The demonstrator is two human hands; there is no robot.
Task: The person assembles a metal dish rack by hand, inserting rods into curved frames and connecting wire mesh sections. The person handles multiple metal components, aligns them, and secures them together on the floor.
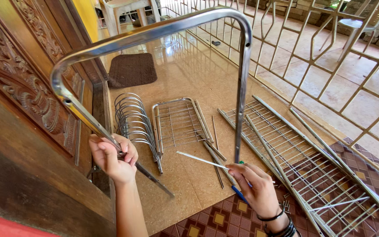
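While the left hand (112, 160) has its fingers closed round one leg of the bent steel frame (154, 33) held upright and the right hand (253, 184) pinches a thin rod (198, 159), assembly looks barely begun: wire shelves (294, 149), the plate rack (132, 120) and loose rods (218, 151) lie unattached on the floor (189, 74).

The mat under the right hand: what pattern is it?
The mat has a maroon checked pattern with small yellow squares, seen in the head view beneath the right hand.
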